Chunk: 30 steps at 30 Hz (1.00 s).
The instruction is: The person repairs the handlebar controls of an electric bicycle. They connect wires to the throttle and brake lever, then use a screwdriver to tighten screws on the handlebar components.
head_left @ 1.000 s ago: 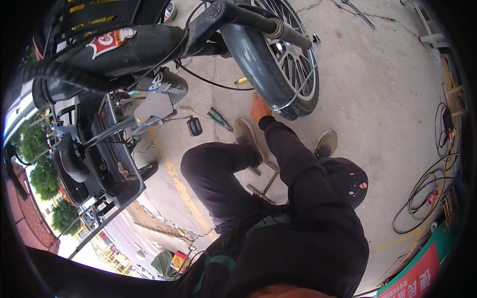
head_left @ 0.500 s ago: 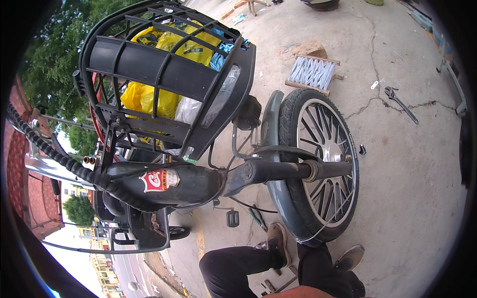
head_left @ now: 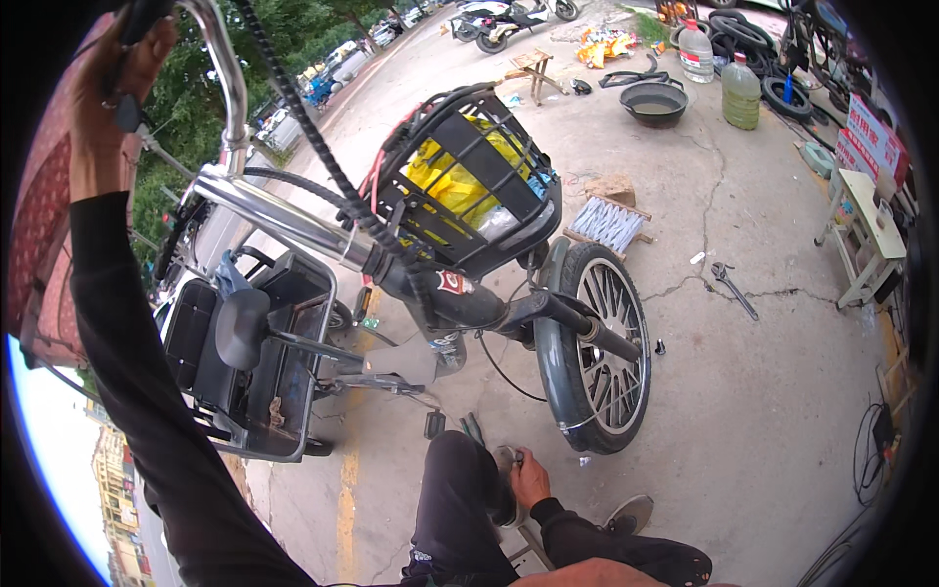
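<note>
A tricycle with a bent chrome handlebar (head_left: 284,210) stands tilted across the view. My left hand (head_left: 132,83), arm stretched up along the left side, is closed round the dark handlebar grip (head_left: 147,22). Low in the middle, my right hand (head_left: 530,479) reaches down beside my shoe (head_left: 506,460). Its fingers are closed, and what they hold, if anything, is too small to make out. Pliers with green handles (head_left: 472,428) lie just beyond my knee, near the pedal (head_left: 434,423). The front wheel (head_left: 611,342) sits to the right of the frame, a thin cord across its spokes.
A black basket (head_left: 469,176) holding yellow bags is mounted up front. On the concrete lie an adjustable wrench (head_left: 734,290) and a wooden rack wound with grey strands (head_left: 608,225). Farther off are a black basin (head_left: 654,102), large bottles (head_left: 740,93), tyres (head_left: 785,96) and a small bench (head_left: 866,230).
My left hand has come into view on the handlebar grip, and my right hand has appeared beside my shoe. The view has shifted, showing more of the handlebar, rear seat and background.
</note>
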Each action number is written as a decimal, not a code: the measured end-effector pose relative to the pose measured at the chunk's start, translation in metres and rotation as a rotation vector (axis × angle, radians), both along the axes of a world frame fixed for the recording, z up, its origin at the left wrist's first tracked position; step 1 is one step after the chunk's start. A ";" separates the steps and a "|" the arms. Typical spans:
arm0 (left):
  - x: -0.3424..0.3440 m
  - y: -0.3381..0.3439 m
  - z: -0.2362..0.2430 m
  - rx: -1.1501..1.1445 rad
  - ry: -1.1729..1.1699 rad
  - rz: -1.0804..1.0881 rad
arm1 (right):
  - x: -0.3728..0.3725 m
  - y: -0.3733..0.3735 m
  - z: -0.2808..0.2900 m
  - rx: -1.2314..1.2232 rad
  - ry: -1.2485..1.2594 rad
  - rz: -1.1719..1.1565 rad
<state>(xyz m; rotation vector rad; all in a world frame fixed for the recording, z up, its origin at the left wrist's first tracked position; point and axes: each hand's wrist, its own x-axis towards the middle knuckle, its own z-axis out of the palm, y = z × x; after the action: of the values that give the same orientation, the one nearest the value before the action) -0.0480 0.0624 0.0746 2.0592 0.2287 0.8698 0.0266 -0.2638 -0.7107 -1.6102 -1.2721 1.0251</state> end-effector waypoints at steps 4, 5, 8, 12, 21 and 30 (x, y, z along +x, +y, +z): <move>0.068 -0.034 -0.015 0.150 -0.178 0.282 | 0.046 -0.010 0.063 0.075 0.556 -0.244; 0.073 -0.032 -0.020 0.059 -0.206 0.186 | 0.064 -0.019 0.089 0.104 0.784 -0.309; 0.088 -0.048 -0.018 -0.068 -0.148 0.090 | 0.106 -0.038 0.178 0.281 1.055 -0.352; 0.051 -0.027 -0.008 0.142 0.008 0.028 | 0.148 -0.015 0.319 0.598 1.135 -0.163; 0.062 -0.023 -0.012 0.127 -0.054 -0.102 | 0.186 0.084 0.608 1.142 0.584 -0.215; 0.065 -0.018 -0.011 0.167 -0.112 -0.079 | 0.168 0.131 0.706 1.279 0.161 -0.175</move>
<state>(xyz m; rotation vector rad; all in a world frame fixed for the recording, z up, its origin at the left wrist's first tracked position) 0.0167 0.0439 0.0633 2.1489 0.0136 0.9793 0.1946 -0.1328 -0.0044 -0.5944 -1.2143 0.0819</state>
